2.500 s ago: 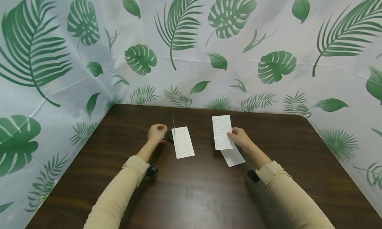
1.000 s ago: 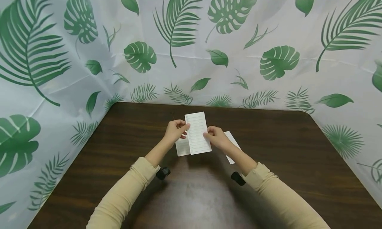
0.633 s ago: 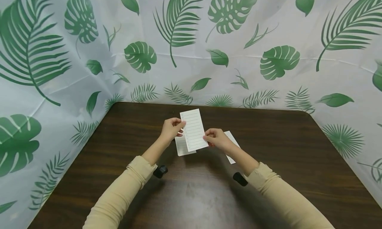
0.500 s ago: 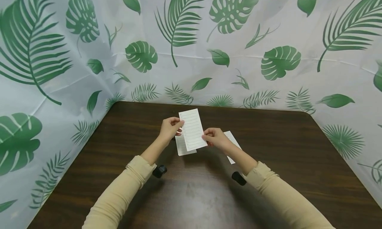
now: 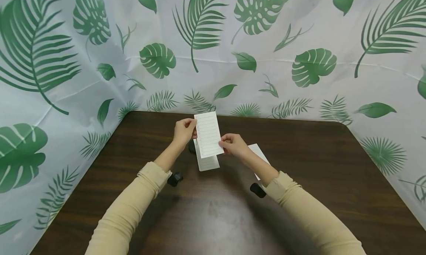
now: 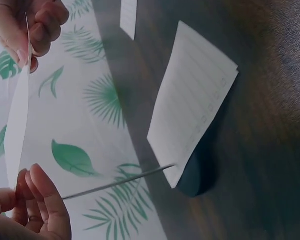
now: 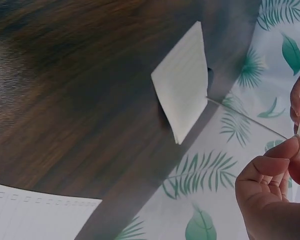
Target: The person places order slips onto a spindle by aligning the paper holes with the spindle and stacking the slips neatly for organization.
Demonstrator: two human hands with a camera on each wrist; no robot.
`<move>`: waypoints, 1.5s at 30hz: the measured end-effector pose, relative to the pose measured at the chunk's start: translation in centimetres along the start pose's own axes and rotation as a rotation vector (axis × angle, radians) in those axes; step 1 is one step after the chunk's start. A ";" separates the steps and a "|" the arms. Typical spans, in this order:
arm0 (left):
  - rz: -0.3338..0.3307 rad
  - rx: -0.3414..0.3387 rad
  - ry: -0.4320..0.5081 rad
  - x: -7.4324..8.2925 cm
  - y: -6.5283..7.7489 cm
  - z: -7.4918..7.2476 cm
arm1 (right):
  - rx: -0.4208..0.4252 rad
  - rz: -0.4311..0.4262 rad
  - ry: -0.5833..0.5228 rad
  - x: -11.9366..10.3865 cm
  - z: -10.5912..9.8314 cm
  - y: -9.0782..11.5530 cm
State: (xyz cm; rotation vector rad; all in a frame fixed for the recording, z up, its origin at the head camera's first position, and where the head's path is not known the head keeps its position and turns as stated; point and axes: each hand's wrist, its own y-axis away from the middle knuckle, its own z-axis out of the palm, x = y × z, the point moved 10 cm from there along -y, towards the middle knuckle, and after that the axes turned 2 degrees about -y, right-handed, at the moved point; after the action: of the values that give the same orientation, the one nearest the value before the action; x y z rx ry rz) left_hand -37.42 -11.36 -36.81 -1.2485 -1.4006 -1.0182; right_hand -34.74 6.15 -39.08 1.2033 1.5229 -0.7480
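Note:
Above the back of the table, both hands hold a white lined note card [image 5: 209, 135] with small checkboxes. My left hand [image 5: 183, 132] pinches its upper left edge, and my right hand [image 5: 234, 145] pinches its lower right edge. Beneath it is a paper spike, whose black base [image 5: 192, 147] shows at the left. Its thin metal rod [image 6: 115, 184] rises through a corner of some lined cards [image 6: 192, 95] lower down. In the left wrist view the rod's tip is hidden behind the left fingers. Whether the rod touches the held card, I cannot tell.
Another white card [image 5: 259, 153] lies on the dark wooden table [image 5: 213, 218], partly covered by the right forearm. A white curtain [image 5: 213, 77] with green leaves hangs right behind the table's back edge.
The right hand has brought the note card leftward from near the loose card. The left hand has left the spike's base and taken the card's edge. Both have since risen with it above the spike.

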 end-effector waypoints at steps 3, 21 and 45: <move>0.004 0.005 0.003 0.4 -0.2 -0.3 | 0.004 -0.001 -0.005 -0.4 0.1 -0.4; 0.070 0.278 -0.097 0.8 -0.7 -2.7 | 0.044 -0.011 0.007 -1.0 0.6 -2.7; -0.014 0.220 -0.087 -1.1 -1.5 -1.9 | 0.060 0.017 -0.008 0.1 0.8 -2.7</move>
State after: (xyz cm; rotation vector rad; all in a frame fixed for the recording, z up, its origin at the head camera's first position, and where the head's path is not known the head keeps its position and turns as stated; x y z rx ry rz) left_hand -38.62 -13.61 -37.56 -1.1331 -1.5455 -0.8025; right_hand -36.99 4.68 -39.69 1.2550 1.4913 -0.7905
